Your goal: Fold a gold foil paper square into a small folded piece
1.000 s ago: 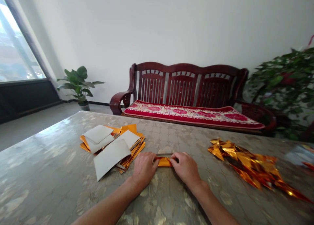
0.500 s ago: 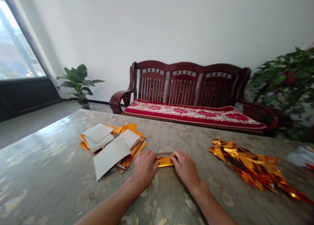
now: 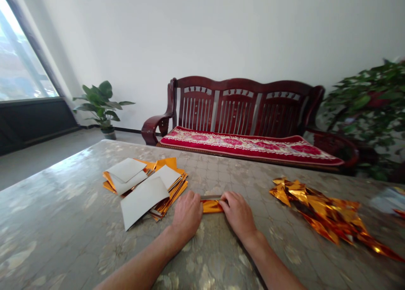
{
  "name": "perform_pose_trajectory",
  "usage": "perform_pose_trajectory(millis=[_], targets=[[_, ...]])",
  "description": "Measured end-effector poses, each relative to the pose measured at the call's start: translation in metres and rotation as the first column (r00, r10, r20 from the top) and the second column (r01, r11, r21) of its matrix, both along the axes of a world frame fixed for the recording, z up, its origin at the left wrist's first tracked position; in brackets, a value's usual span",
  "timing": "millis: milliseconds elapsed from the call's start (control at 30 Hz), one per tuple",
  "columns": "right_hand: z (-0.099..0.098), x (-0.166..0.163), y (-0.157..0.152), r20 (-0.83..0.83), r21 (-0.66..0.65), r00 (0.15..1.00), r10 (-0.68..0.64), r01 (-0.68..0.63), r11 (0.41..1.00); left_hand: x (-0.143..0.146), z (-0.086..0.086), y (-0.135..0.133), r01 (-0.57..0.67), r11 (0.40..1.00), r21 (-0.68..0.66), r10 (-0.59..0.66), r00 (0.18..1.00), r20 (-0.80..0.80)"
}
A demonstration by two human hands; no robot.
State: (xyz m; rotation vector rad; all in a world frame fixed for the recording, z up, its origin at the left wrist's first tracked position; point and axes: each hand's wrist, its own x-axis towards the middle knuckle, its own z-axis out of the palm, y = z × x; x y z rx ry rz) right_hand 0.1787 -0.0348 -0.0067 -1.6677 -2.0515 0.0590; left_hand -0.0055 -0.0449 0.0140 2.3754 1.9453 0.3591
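A small piece of gold foil paper [image 3: 211,206], folded into a narrow strip, lies at the table's middle between my hands. My left hand [image 3: 187,212] grips its left end with curled fingers. At the right end, my right hand [image 3: 238,213] pinches the paper between thumb and fingers. A greyish edge shows along the strip's far side. Both palms face down, close to the tabletop, and the paper's ends are hidden under my fingers.
Left of my hands is a loose stack of gold paper sheets [image 3: 173,197], several with their white backs [image 3: 144,199] up. A heap of folded gold foil pieces [image 3: 319,205] lies to the right, near a clear plastic bag [image 3: 387,200]. Beyond the patterned table [image 3: 95,239] stands a wooden bench [image 3: 240,108].
Little has moved. The foil strip's shiny near face looks slightly creased and tilted differently, and my fingers have shifted a little along it. The stack and heap are unchanged.
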Motion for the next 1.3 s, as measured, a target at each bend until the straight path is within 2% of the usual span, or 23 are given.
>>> perform_pose_trajectory(millis=[400,667,933,1133,1233,1300], targets=[[0.000,0.000,0.002,-0.061,-0.021,0.998,-0.012,0.011,1.000,-0.005,-0.001,-0.001,-0.035,0.999,-0.013,0.036,0.999,0.032],[-0.002,0.001,0.004,-0.103,-0.042,0.994,-0.020,0.016,0.999,-0.007,-0.005,-0.003,-0.050,0.999,-0.003,0.049,0.991,0.121],[-0.002,0.001,0.004,-0.118,-0.057,0.992,-0.047,0.040,0.998,-0.007,-0.003,-0.006,-0.059,0.997,0.055,0.051,0.990,0.132],[-0.002,0.000,0.004,-0.140,-0.079,0.987,-0.075,0.065,0.995,-0.002,-0.002,-0.009,0.046,0.987,0.153,-0.041,0.998,-0.037],[-0.001,0.000,0.003,-0.103,-0.078,0.992,-0.070,0.062,0.995,-0.002,-0.008,-0.006,0.201,0.969,0.146,-0.187,0.977,-0.103],[-0.001,-0.001,0.003,-0.075,-0.084,0.994,-0.077,0.070,0.994,-0.003,-0.012,-0.004,0.312,0.942,0.125,-0.302,0.949,-0.092]])
